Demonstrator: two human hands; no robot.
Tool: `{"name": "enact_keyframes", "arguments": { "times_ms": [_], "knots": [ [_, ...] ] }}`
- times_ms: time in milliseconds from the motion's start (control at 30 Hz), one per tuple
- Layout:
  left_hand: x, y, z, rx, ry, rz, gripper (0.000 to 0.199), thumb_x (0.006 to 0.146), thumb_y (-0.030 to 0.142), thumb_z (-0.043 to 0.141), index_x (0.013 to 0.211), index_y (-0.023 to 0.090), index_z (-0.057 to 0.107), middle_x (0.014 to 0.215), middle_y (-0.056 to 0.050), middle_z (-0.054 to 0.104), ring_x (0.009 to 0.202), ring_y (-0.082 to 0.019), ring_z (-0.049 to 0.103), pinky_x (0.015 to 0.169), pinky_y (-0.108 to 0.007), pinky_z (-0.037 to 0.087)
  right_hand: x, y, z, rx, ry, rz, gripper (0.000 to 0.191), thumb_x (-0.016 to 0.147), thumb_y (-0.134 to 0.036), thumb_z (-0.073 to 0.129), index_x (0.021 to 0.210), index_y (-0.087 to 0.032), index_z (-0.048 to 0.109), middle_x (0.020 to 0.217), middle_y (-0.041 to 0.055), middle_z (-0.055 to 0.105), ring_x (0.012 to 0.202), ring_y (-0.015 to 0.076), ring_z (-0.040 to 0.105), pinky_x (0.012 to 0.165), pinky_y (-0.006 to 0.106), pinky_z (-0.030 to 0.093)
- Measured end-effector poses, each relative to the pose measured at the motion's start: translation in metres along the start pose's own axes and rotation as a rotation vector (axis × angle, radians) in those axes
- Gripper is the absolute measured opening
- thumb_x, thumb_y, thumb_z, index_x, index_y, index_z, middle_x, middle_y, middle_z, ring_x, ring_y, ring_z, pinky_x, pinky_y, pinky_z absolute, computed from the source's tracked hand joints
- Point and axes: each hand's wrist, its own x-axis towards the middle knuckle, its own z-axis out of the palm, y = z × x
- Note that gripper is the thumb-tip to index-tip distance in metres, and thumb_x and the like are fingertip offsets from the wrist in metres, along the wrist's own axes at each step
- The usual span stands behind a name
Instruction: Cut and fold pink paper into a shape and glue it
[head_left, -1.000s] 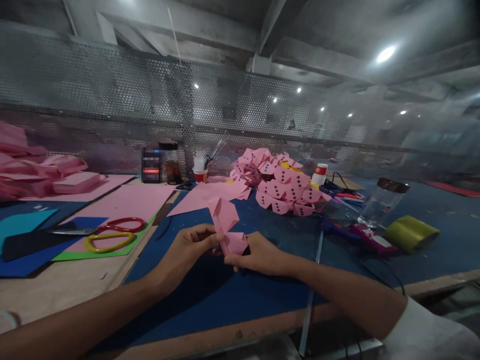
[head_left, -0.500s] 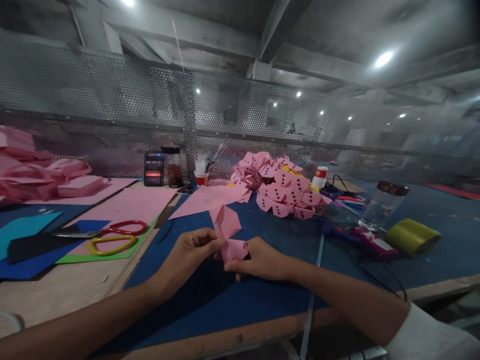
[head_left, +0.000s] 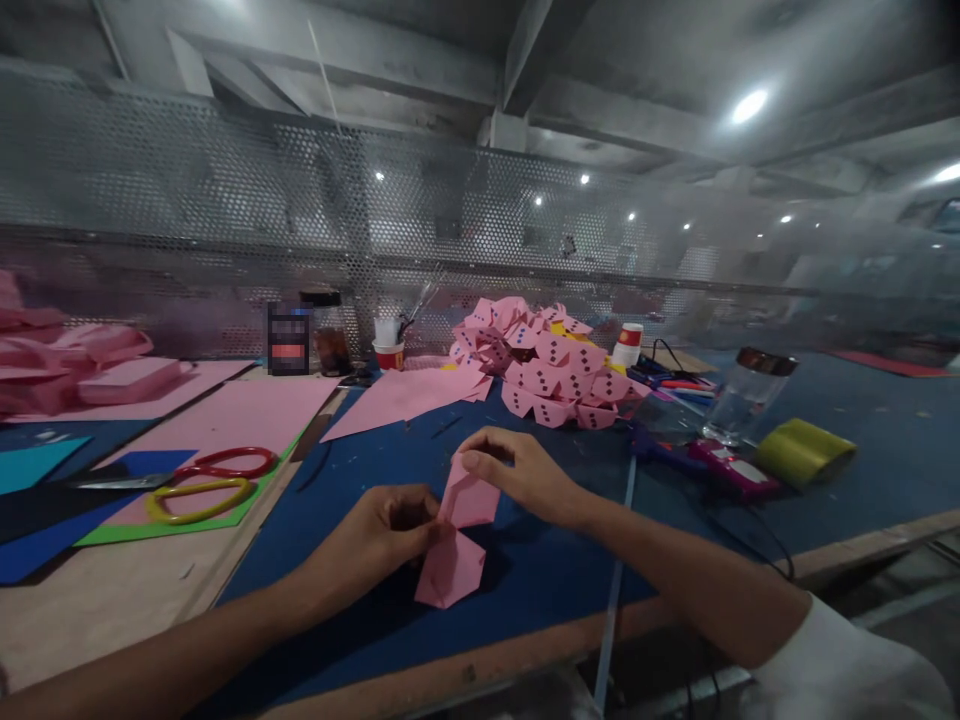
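A folded pink paper piece (head_left: pixel 459 570) is held over the blue mat (head_left: pixel 360 600), between both hands. My left hand (head_left: pixel 401 525) pinches its left edge at the middle, where the two folded lobes meet. My right hand (head_left: pixel 521 470) grips the upper end, thumb on the near face and fingers curled behind. The lower lobe hangs free toward me. Behind the hands lie flat pink paper sheets (head_left: pixel 401 400) and a heap of pink folded paper pieces (head_left: pixel 559 370) with dark dots.
On the left are scissors (head_left: pixel 199 495) with red and yellow handles, coloured sheets (head_left: pixel 45 460) and stacked pink paper (head_left: pixel 127 380). To the right stand a tilted clear jar (head_left: pixel 746 400), a purple-and-magenta glue gun (head_left: pixel 731 468) and a yellow roll (head_left: pixel 806 450). Mesh (head_left: pixel 465 220) rises behind.
The paper piece has been turned, so the lobe that pointed up now points down toward me. My right hand has moved up from the lower end to the upper end.
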Motion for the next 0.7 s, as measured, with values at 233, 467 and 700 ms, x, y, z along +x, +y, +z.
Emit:
{"name": "enact_keyframes", "arguments": {
  "times_ms": [233,467,700],
  "knots": [
    [-0.004,-0.002,0.002,0.044,-0.074,0.014,0.026,0.080,0.038,0.073,0.074,0.014,0.065,0.066,0.002,0.061,0.063,-0.012,0.050,0.058,-0.021,0.037,-0.001,-0.001,0.005,-0.054,0.041,-0.019,0.016,0.088,-0.023,0.061,0.075,-0.016,0.064,0.074,-0.0014,0.062,0.072,0.0120,0.055,0.068,0.023,0.041],
    [-0.004,-0.001,-0.001,-0.035,-0.109,0.001,0.031,0.079,0.042,0.075,0.074,0.013,0.063,0.066,0.002,0.059,0.061,-0.010,0.048,0.058,-0.021,0.035,0.001,0.003,0.004,-0.021,0.013,-0.005,0.022,0.092,-0.033,0.061,0.078,-0.016,0.064,0.076,-0.0007,0.061,0.073,0.0125,0.054,0.069,0.024,0.040],
    [0.003,-0.002,-0.007,-0.042,-0.066,-0.029,0.033,0.076,0.043,0.077,0.072,0.015,0.061,0.062,0.003,0.058,0.057,-0.010,0.047,0.054,-0.022,0.032,0.003,0.016,0.002,-0.083,0.052,0.016,0.041,0.096,-0.046,0.056,0.068,-0.017,0.054,0.066,-0.0045,0.041,0.063,0.0098,0.038,0.058,0.025,0.028]
  ]
}}
